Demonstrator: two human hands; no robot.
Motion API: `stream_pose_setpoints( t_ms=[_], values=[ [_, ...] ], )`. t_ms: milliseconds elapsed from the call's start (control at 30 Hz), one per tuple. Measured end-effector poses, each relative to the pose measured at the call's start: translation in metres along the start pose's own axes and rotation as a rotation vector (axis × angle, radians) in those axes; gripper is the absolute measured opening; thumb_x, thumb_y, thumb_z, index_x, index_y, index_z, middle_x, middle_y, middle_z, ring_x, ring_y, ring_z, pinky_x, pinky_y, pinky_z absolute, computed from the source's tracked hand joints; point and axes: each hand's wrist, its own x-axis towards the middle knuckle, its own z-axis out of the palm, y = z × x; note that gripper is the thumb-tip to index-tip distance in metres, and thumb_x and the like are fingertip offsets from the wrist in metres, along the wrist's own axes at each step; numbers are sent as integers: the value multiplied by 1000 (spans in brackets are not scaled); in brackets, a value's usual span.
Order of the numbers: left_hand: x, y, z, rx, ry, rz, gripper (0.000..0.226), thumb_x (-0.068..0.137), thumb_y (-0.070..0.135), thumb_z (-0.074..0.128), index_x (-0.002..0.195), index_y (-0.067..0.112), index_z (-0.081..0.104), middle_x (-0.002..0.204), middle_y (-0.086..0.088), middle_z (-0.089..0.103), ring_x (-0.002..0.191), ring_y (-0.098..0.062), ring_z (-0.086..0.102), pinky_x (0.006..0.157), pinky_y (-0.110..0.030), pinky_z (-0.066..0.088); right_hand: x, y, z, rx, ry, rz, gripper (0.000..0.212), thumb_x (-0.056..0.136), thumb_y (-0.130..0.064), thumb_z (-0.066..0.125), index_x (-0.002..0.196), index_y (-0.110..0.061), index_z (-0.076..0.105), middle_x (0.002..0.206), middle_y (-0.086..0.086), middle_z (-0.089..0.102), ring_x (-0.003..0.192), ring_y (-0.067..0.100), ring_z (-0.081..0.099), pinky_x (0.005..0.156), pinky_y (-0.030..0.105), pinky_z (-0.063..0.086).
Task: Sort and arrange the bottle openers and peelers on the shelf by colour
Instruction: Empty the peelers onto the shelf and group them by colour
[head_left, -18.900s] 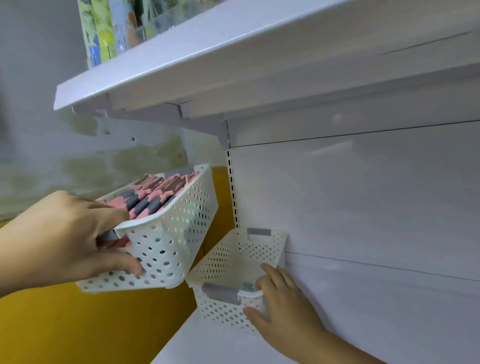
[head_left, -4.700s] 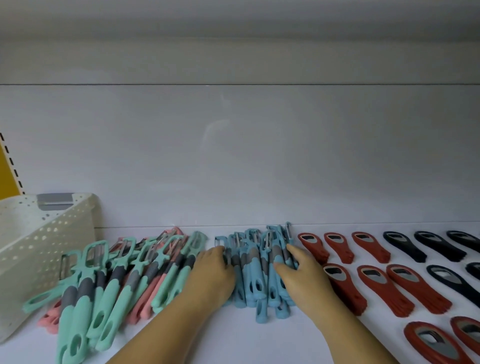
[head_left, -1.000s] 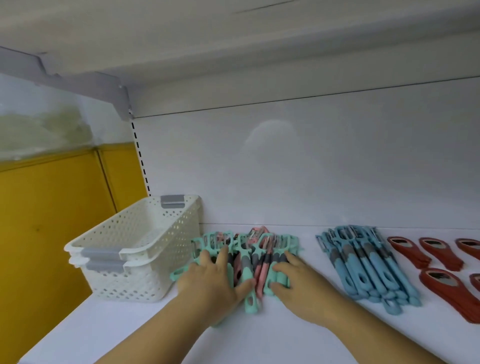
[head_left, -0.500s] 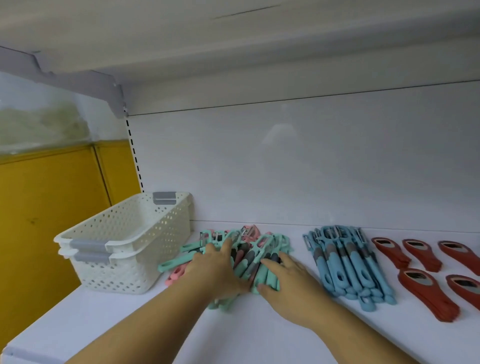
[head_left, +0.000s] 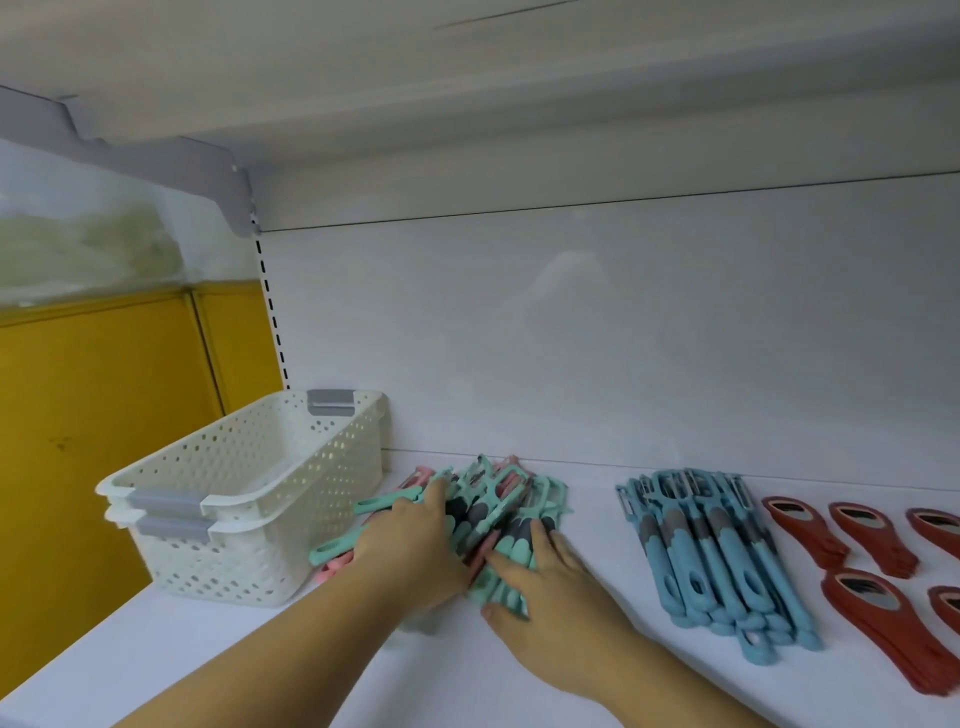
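Pressing down on the heap of mint-green and pink plastic peelers with grey grips (head_left: 506, 512), I bracket it between both hands. My left hand (head_left: 410, 551) lies over its left side, fingers straight. My right hand (head_left: 558, 597) covers its near right edge, fingers spread flat. The heap lies on the white shelf board (head_left: 208, 649), just right of two stacked white perforated plastic baskets (head_left: 249, 499). Further right lie a bundle of blue plastic peelers (head_left: 719, 556), then flat red bottle openers (head_left: 857, 540).
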Motion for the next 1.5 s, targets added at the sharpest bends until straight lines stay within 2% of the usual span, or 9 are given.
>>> stream_pose_setpoints(
  t_ms=[200, 433, 633, 767, 900, 1033, 1200, 1333, 1500],
  values=[
    [4, -6, -18, -232, -35, -7, 76, 64, 16, 71, 129, 23, 33, 85, 5, 57, 71, -10, 59, 63, -29, 58, 0, 1, -1, 57, 72, -12, 48, 92, -47, 45, 139, -43, 35, 161, 4, -2, 148, 25, 3, 120, 36, 15],
    [13, -27, -27, -593, -7, -94, 78, 69, 2, 70, 133, 31, 35, 81, -5, 66, 62, -19, 67, 50, -27, 53, -6, 0, -10, 57, 35, -30, 50, 96, -37, 42, 145, -36, 31, 161, -9, 3, 148, 22, 0, 119, 35, 12],
    [20, -39, -39, -833, -70, -155, 77, 67, -4, 73, 124, 34, 37, 84, -20, 71, 61, -35, 71, 57, -42, 59, -6, 4, -10, 26, 7, -27, 52, 97, -41, 39, 147, -35, 26, 161, -10, 6, 148, 22, -2, 119, 38, 14],
    [19, -28, -33, -717, -57, -65, 82, 68, -5, 74, 130, 31, 34, 89, -14, 67, 57, -21, 67, 50, -30, 55, -5, 9, -8, 53, 12, -27, 53, 96, -42, 41, 147, -36, 27, 160, -11, 5, 148, 20, -4, 120, 41, 13],
    [18, -3, -20, -547, 10, 96, 79, 72, 3, 71, 131, 32, 27, 74, 3, 59, 56, -12, 59, 49, -25, 49, -8, 19, -11, 125, 25, -23, 53, 94, -43, 46, 145, -37, 32, 159, -17, 8, 147, 12, -3, 120, 36, 12],
    [17, 20, -12, -116, 78, 241, 69, 79, 31, 64, 135, 31, 24, 85, 9, 50, 80, -18, 57, 70, -29, 51, -10, 24, -8, 141, 65, -33, 53, 92, -43, 48, 143, -37, 35, 158, -17, 11, 147, 13, 0, 120, 35, 13],
    [23, 30, -8, -34, 58, 265, 61, 81, 31, 60, 134, 25, 30, 75, 8, 46, 86, -23, 58, 73, -31, 50, -13, 22, -8, 123, 67, -26, 52, 94, -42, 47, 144, -40, 32, 159, -14, 5, 148, 16, -4, 120, 35, 11],
    [32, 23, -16, -407, -81, 101, 73, 70, 11, 68, 131, 27, 32, 81, 7, 56, 76, -16, 61, 64, -28, 53, -17, 19, -12, 94, 32, 5, 50, 95, -44, 43, 144, -44, 29, 161, -7, -8, 147, 24, -12, 119, 41, 1],
    [30, -8, -51, -978, -103, 2, 77, 65, -8, 73, 126, 27, 41, 88, -19, 68, 65, -35, 68, 59, -40, 59, -15, 14, -13, -55, -32, 3, 54, 98, -49, 32, 147, -48, 9, 160, -2, -12, 147, 31, -10, 118, 49, -10]
  ],
)
